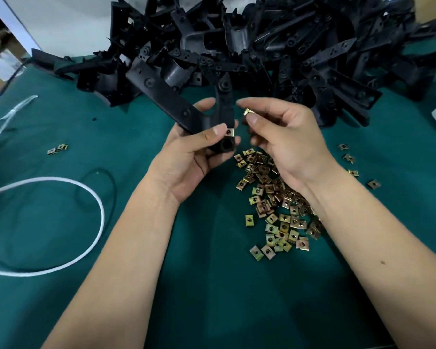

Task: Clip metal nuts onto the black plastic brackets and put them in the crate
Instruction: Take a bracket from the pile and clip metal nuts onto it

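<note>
Two bare hands meet above a green mat (212,285). The left hand (186,157) is clamped on a black bracket (176,107), palm up, thumb pressing near a brass-coloured nut (53,132) already clipped on the bracket's near edge. The bracket's long arm slants up and to the left, toward the heap. The right hand (285,139) pinches a second nut (248,112) between thumb and forefinger, just beside the bracket's edge and not touching it; the other fingers curl in beneath.

Behind the hands a big heap of brackets (275,46) covers the far side of the mat. Loose nuts (275,207) lie in a scatter under and beside the right wrist, with a few strays (349,158) further right and a pair (57,149) well apart at the left. A white cord (96,197) loops on the mat at the left, with a thin black loop (112,182) just beside it. No crate can be made out here.
</note>
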`<state>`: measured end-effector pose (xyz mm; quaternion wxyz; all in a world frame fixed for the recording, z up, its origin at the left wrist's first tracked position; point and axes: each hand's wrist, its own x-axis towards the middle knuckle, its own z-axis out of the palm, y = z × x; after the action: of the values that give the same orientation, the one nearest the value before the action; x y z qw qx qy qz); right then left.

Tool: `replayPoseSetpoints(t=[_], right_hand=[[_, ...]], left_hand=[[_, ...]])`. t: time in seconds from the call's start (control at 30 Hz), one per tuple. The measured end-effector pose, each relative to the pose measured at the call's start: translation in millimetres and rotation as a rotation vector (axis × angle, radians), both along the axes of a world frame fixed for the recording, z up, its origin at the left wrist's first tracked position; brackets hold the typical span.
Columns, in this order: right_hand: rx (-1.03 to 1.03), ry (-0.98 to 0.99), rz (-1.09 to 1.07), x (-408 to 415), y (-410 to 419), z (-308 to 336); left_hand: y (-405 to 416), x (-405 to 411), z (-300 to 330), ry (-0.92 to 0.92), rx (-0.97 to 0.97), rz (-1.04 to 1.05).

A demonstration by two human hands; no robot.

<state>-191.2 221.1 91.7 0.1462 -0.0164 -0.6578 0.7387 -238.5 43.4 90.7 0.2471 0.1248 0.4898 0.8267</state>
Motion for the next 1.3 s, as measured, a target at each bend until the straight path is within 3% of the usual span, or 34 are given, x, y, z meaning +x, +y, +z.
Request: replayPoseSetpoints(t=[0.27,0.97,1.3], right_hand=[[-0.077,0.011,-0.012,4.5,-0.2,7.9],[-0.005,0.027,-0.006,3.6,-2.1,6.1],[0.014,-0.051,0.090,5.0,8.5,12.5]], left_hand=[[1.9,-1.0,-2.0,-0.030,-0.021,0.011],[8.8,2.9,-0.8,-0.113,0.013,0.046],[7.8,1.2,0.6,-0.086,-0.143,-0.035]])
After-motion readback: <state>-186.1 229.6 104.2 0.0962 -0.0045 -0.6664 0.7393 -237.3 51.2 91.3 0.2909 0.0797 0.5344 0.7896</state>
